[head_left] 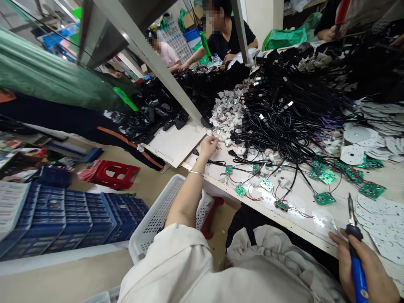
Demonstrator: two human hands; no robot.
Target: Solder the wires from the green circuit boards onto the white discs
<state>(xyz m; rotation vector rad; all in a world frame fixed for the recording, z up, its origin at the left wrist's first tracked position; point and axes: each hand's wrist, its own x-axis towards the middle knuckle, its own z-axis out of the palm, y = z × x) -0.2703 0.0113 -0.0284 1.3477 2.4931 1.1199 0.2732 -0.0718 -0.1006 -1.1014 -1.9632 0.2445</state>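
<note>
hands (pixel 208 147), right (pixel 374 269) soldering iron (pixel 358 277), left (pixel 208 147) maybe wire (pixel 216 162)

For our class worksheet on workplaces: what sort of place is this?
Probably a small electronics assembly workshop: a blue-handled soldering iron, green wired circuit boards, and a heap of black USB cables.

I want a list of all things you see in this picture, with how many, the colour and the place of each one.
Workbench: one, pale, across the view.
Circuit boards: about a dozen, green, on the bench, wired.
USB cables: many, black, tangled heap on the bench.
Small plastic parts: many, white, heap left of the cables.
Perforated discs: many, white, bench right.
Basket: one, white, beside the bench.
Crates: several, blue, stacked left.
Stool: one, red, on the floor.
Soldering iron: one, blue handle, in the right hand.
Right hand: gripping the iron.
Left hand: at the white parts.
</note>
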